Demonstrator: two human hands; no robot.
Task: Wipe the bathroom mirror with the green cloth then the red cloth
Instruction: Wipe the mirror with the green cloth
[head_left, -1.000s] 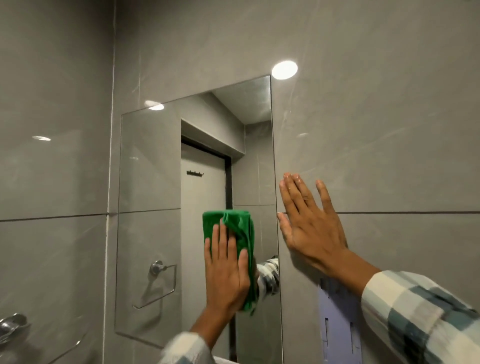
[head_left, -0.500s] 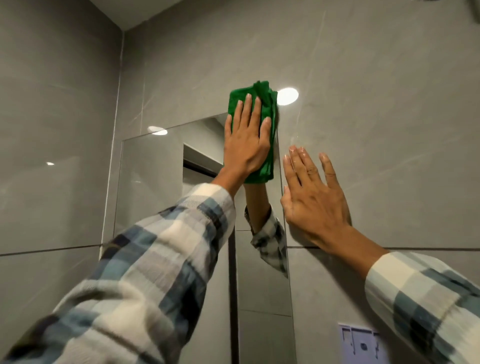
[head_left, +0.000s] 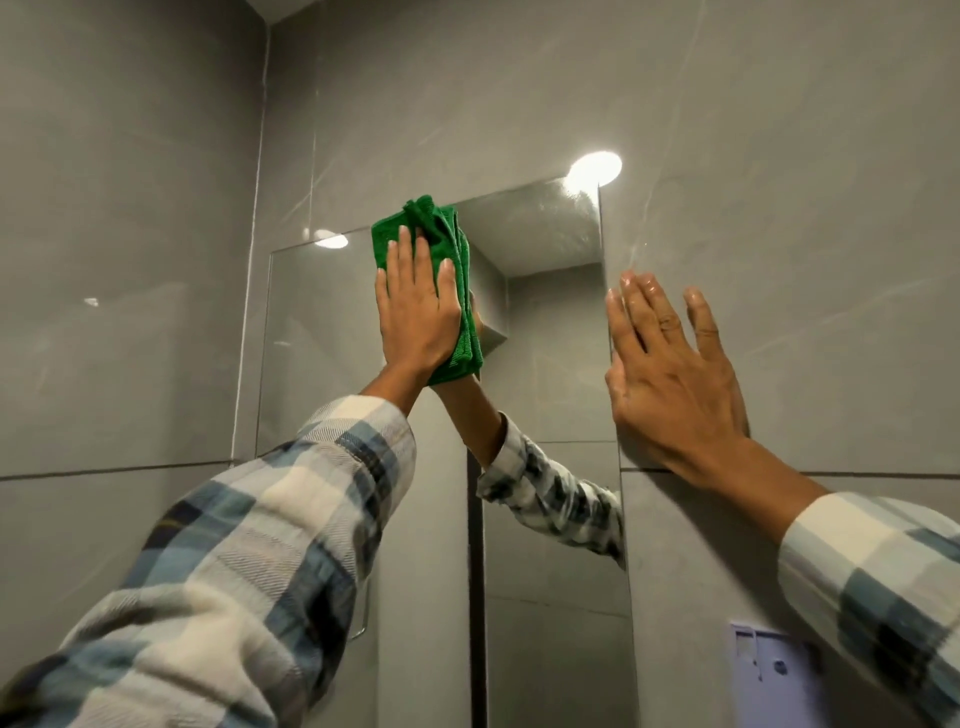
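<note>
A frameless rectangular mirror (head_left: 550, 332) hangs on the grey tiled wall. My left hand (head_left: 415, 306) presses a folded green cloth (head_left: 441, 234) flat against the glass at the mirror's top edge, left of centre. The cloth sticks out above and to the right of my fingers. My right hand (head_left: 670, 379) lies flat with fingers spread on the wall tile just right of the mirror's right edge, holding nothing. The red cloth is not in view.
Grey tile walls (head_left: 130, 260) meet in a corner left of the mirror. A bright light reflection (head_left: 595, 169) sits by the mirror's top right corner. A pale lilac wall fitting (head_left: 769, 670) is mounted low on the right.
My left hand swept the green cloth from low on the mirror up to its top right corner, then slid it left along the top edge. My right hand stayed on the wall.
</note>
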